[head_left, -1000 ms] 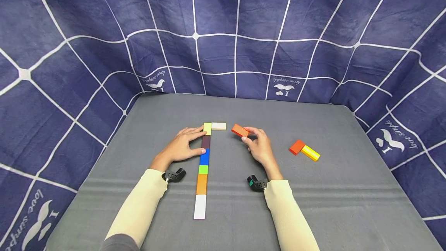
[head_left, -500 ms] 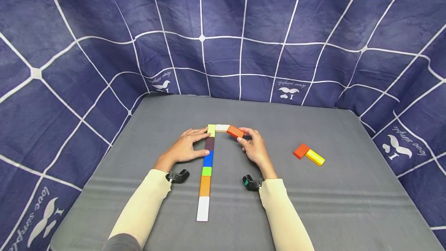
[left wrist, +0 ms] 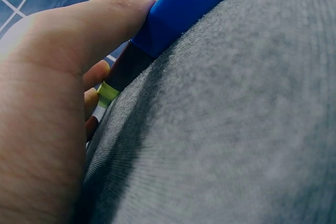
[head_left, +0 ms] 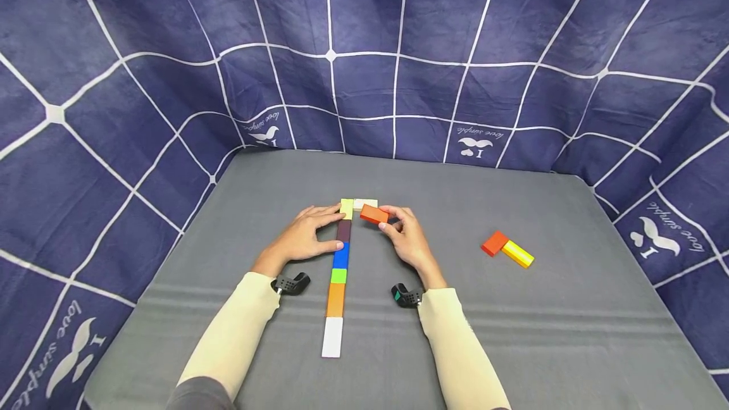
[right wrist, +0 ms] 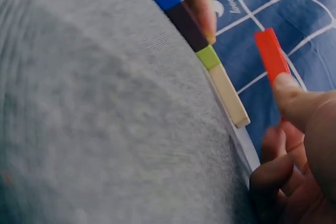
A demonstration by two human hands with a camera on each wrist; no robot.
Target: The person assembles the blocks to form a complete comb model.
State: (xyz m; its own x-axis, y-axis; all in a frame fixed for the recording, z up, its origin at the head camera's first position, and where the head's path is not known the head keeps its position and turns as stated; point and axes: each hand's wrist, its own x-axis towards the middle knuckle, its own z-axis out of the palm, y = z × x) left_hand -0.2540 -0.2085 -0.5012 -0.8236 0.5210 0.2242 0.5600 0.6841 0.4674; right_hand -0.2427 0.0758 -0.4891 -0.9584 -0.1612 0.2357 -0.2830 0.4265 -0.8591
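My right hand [head_left: 409, 242] pinches a red-orange block [head_left: 374, 214] between thumb and fingers. The right wrist view shows that block raised off the cloth, near the cream block [right wrist: 230, 98]. My left hand [head_left: 302, 239] lies along the left side of a row of blocks, its fingertips at the yellow-green block [head_left: 347, 205] and its thumb touching the blue block [head_left: 340, 259]. Between these two is a dark purple block [head_left: 343, 231]. Toward me the row continues with a green block [head_left: 338, 276], an orange block [head_left: 336, 300] and a white block [head_left: 333, 337].
On the right of the grey cloth-covered table [head_left: 569, 321], another red block [head_left: 494, 243] touches a yellow block [head_left: 517, 254]. A blue grid-patterned curtain [head_left: 427, 93] surrounds the back and sides of the table.
My right hand has carried the red-orange block left, from right of the cream block to overlapping it in the head view. My left hand has stayed at the row.
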